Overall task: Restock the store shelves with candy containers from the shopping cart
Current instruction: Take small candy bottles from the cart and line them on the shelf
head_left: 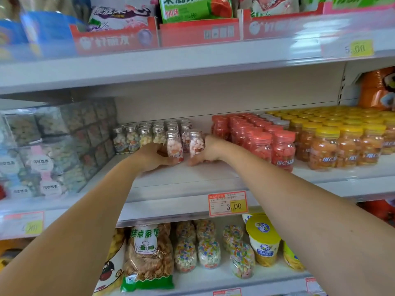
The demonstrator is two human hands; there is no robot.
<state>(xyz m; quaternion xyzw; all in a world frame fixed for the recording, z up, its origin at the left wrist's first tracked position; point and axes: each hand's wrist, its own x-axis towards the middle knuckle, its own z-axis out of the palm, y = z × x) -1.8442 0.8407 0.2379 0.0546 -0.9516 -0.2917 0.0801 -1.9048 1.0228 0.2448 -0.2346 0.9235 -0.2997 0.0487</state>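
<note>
Both my arms reach onto the middle shelf (183, 180). My left hand (155, 155) grips a small clear candy bottle (174, 145) with a silver cap and pink-white candies, standing upright on the shelf. My right hand (210, 149) holds a second such bottle (196, 144) just to its right, thumb low at its base. Behind them stand several more silver-capped bottles (145, 133) in rows. The shopping cart is out of view.
Red-capped jars (265, 139) and yellow-capped jars (342, 142) fill the shelf to the right. Clear boxes of sweets (53, 146) are stacked to the left. A price tag (227, 203) hangs on the shelf edge. Bagged snacks (149, 253) lie below, boxed sweets (192, 22) above.
</note>
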